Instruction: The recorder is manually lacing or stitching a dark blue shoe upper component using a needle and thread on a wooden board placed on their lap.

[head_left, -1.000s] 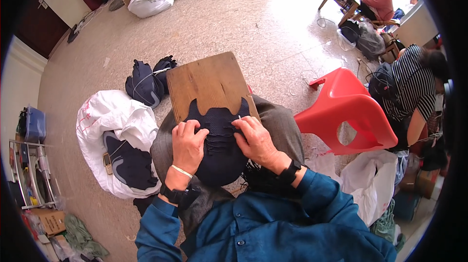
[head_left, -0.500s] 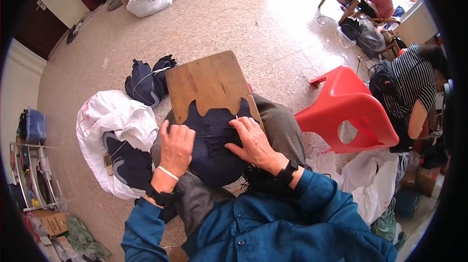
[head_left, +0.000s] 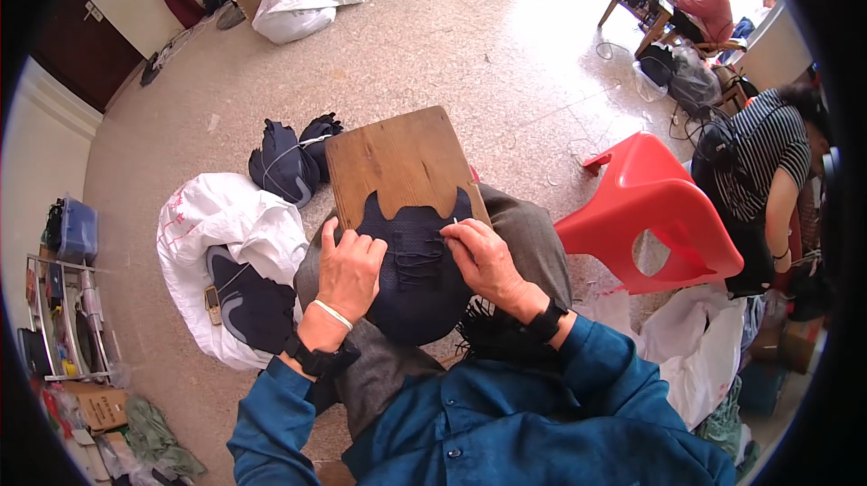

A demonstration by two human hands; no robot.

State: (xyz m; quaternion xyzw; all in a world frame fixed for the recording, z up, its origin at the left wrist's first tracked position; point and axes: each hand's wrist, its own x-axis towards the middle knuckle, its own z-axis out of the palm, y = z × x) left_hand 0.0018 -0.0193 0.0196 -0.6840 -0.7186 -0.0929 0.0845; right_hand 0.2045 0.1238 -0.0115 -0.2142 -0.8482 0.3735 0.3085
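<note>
1. Peering down through the head camera, I can make out only a short tip of the thin pale tool point(head_left: 455, 222); the fingers hide the rest.
2. My view of the left hand point(head_left: 348, 271) is mostly its back. It sits by the fabric's left edge, and I cannot tell whether it grips anything there.
3. The right hand point(head_left: 490, 262) is pinched narrow around the tool, near the fabric's upper right side.
4. At the right edge of the frame, a person in a striped top point(head_left: 766, 147) bends toward the dark rim; I cannot see what they are busy with.
5. The dark fabric piece point(head_left: 411, 301) lies in the middle of the frame, its upper part on a wooden board point(head_left: 397, 156). It covers the board's near end, so I cannot see where that stops.
6. I see navy cloth with two pointed horns at the top, a scooped dip between them and a rounded lower end.
7. Loose crosswise threads run in rows down its centre, so close to the cloth's colour that I cannot count them.
8. Left of centre, a white bag point(head_left: 203, 215) partly hides more dark pieces point(head_left: 257, 305) with a curved grey band.
</note>
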